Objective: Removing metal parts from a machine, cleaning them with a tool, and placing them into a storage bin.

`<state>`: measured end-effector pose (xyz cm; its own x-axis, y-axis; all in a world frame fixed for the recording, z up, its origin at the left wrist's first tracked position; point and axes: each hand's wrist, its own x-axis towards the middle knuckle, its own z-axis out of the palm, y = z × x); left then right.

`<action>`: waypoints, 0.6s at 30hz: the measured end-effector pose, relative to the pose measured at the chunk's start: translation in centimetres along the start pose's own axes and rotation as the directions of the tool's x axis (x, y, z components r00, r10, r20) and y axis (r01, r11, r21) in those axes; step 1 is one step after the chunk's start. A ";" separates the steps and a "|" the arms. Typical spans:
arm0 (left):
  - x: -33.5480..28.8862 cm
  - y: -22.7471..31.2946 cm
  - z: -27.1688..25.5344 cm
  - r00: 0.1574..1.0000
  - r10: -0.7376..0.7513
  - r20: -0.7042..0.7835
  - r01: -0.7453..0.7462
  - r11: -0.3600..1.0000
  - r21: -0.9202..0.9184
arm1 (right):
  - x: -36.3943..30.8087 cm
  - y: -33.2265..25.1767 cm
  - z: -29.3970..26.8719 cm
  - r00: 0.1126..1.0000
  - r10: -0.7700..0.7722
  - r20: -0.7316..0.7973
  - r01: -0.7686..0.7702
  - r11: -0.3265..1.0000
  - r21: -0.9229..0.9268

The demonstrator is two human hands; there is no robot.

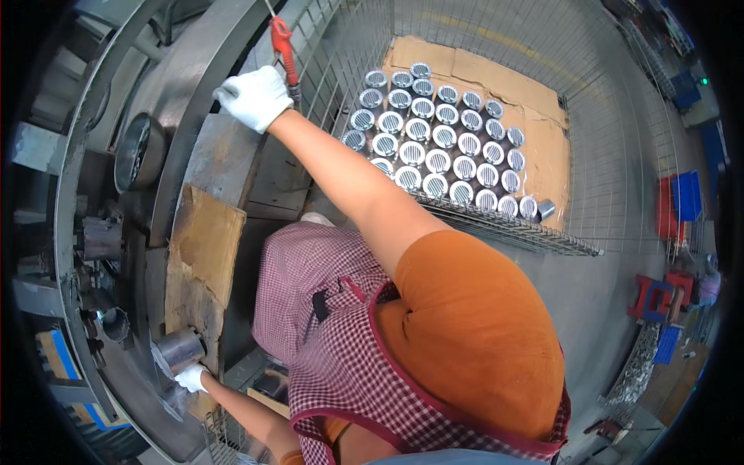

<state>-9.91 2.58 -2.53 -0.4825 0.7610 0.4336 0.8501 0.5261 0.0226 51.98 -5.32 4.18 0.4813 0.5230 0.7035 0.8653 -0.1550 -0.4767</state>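
Left grip (191, 377), white-gloved, clasped on metal cylinder (180, 351). Cylinder on its side, directly against the glove, body on the far side of the grip, wider flared end pointing away from the person. Spot: near edge of worktop (219, 147), toward its left end; exact contact under the cylinder can't be seen. Right grip (256, 99), also white-gloved, raised at the worktop's near edge toward the right end, well apart from the cylinder. Fingers bent; can't tell if it holds anything. Red air gun (284, 50) just beside it; touching or not, unclear.

Between the grips, brown cardboard (205, 248) lies along the near edge. Round metal bowl (155, 163) beyond, nearer the right end. To the person's right, wire cage (515, 242) holds rows of upright cylinders (438, 161) on a cardboard sheet (536, 97); one cylinder tilted at the group's corner. Blue bin (687, 195) well outside the cage.
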 end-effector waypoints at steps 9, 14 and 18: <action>0.5 -5.1 3.4 0.975 0.222 0.023 -0.221 0.974 -0.049 | 0.0 -1.6 -0.3 0.997 0.002 0.081 -0.003 1.000 0.007; -3.8 2.5 -6.0 0.994 0.051 -0.097 -0.096 0.833 -0.544 | -0.2 3.0 1.5 0.995 0.091 -0.045 -0.088 0.994 0.069; -3.5 2.0 -4.8 0.997 0.065 -0.039 -0.075 0.870 -0.486 | 0.2 3.9 1.8 0.996 0.088 -0.016 -0.087 0.995 0.047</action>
<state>-5.52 -0.90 0.33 -0.4178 0.7784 0.4685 0.8790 0.2160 0.4251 55.16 -4.32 1.48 0.5578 0.4938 0.6671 0.8124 -0.1603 -0.5606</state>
